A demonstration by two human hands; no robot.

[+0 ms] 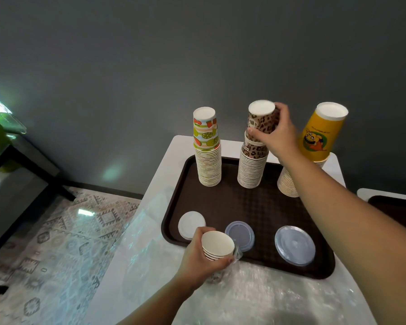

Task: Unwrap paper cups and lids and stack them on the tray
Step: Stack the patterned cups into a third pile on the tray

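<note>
I saw a white table against a grey wall, with a patterned carpet at the lower left of the frame. On the table lay a brown tray and, nearer to me, a clear plastic wrap. Three upside-down stacks stood at the tray's far side: fruit-print cups, leopard-print cups and yellow cups. My right hand gripped the top leopard-print cup, tilted on its stack. My left hand held a small bunch of nested cups, mouth up, at the tray's near edge. A white lid and two clear lids lay on the tray.
</note>
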